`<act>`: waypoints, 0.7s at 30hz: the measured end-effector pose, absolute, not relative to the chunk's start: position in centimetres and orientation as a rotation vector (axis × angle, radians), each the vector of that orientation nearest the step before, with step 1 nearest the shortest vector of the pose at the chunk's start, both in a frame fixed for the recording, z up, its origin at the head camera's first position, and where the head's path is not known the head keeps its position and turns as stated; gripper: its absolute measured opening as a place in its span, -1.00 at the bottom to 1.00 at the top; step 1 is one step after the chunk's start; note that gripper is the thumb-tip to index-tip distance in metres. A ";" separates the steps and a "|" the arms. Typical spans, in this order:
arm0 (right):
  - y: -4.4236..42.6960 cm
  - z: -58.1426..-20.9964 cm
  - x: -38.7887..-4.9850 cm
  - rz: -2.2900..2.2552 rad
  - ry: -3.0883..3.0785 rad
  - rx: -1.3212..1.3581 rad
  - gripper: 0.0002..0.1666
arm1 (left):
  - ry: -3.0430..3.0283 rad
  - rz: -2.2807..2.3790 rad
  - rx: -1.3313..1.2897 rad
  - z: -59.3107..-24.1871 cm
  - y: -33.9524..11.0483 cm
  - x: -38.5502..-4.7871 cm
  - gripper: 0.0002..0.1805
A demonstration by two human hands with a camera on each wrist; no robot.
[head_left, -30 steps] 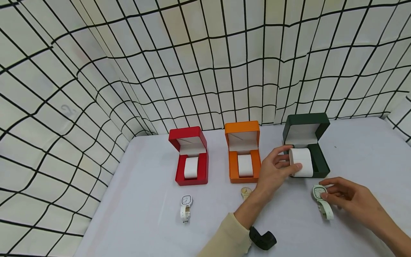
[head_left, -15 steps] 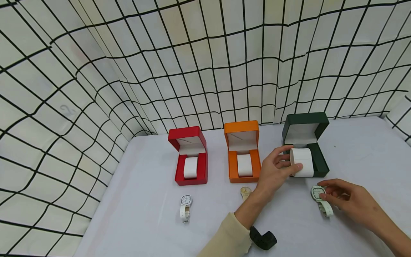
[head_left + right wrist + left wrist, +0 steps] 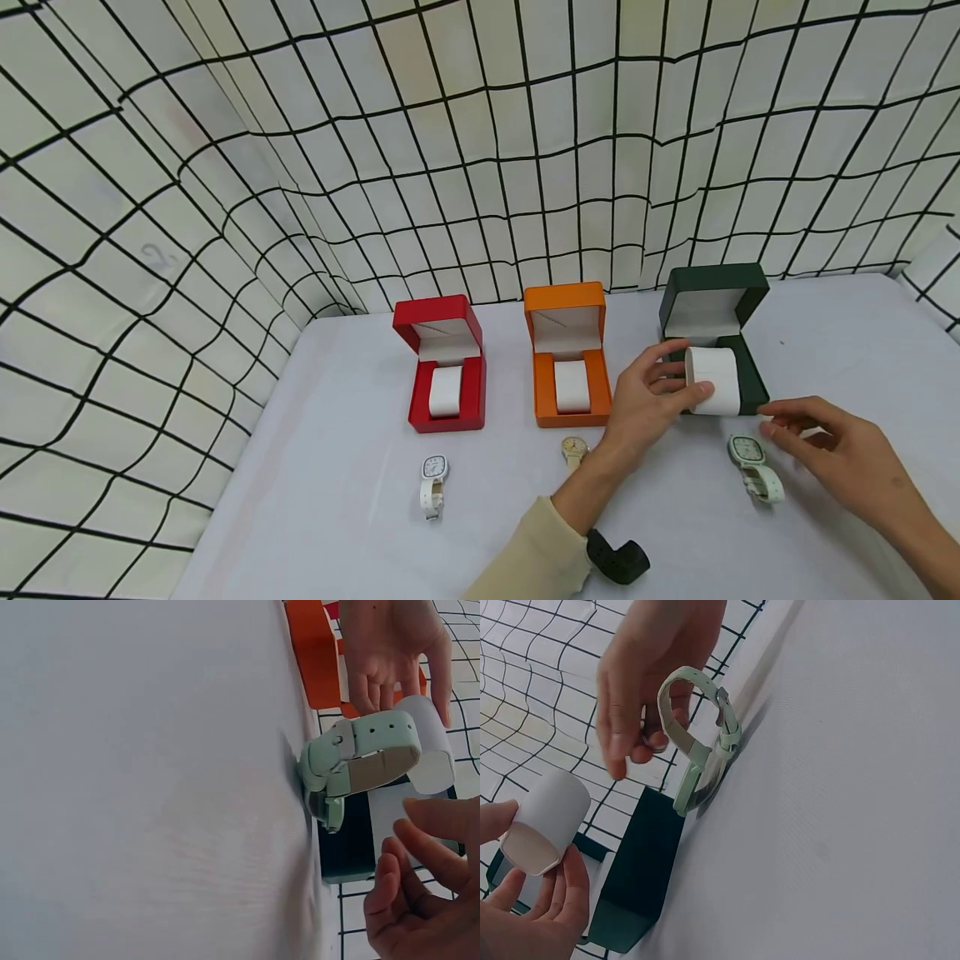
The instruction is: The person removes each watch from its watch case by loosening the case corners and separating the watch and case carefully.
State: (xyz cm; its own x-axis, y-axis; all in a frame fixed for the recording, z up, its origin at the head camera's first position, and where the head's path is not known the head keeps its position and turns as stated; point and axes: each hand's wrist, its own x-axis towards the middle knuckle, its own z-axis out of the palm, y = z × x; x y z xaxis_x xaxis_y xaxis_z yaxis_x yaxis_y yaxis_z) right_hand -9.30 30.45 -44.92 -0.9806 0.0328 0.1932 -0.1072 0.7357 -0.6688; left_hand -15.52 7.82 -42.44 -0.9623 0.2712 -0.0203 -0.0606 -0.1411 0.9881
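Note:
My left hand [image 3: 652,400] pinches a white watch cushion [image 3: 716,382] between thumb and fingers, just above the open dark green watch box [image 3: 750,375]. In the left wrist view the cushion [image 3: 549,817] shows as a hollow curved sleeve. A pale green watch [image 3: 747,450] with its strap buckled in a loop lies on the table in front of that box. Beside the watch, on its right, my right hand [image 3: 840,446] hovers with fingers loosely bent. The right wrist view shows a gap between these fingers [image 3: 420,855] and the watch [image 3: 360,761].
An orange watch box [image 3: 547,392] and a red watch box [image 3: 472,400] stand open to the left, each with a white cushion inside. A cream watch [image 3: 573,448] and a white watch [image 3: 433,483] lie before them. Black-gridded white sheeting [image 3: 480,167] rises behind the table.
My right hand has let go of the green watch and moved slightly up and right; the watch stays on the table. My left hand has shifted slightly right with the cushion.

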 end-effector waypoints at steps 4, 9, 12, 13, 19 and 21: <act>30.1 -44.0 -9.8 1.092 -2.672 0.062 -0.75 | 1.892 2.215 0.221 -42.3 8.1 -15.5 -0.41; 29.6 -43.3 -10.2 1.187 -2.591 0.120 -0.73 | 1.863 2.232 0.226 -42.2 8.4 -15.3 -0.42; 29.1 -43.1 -10.4 1.208 -2.574 0.160 -0.69 | 1.849 2.239 0.242 -42.1 8.5 -15.3 -0.44; 29.0 -43.1 -10.5 1.218 -2.569 0.169 -0.68 | 1.845 2.242 0.247 -42.1 8.5 -15.2 -0.46; 28.6 -42.8 -10.7 1.292 -2.538 0.195 -0.64 | 1.822 2.258 0.235 -42.0 8.6 -15.3 -0.51; 28.6 -42.8 -10.8 1.324 -2.517 0.208 -0.64 | 1.818 2.266 0.222 -42.0 8.7 -15.3 -0.53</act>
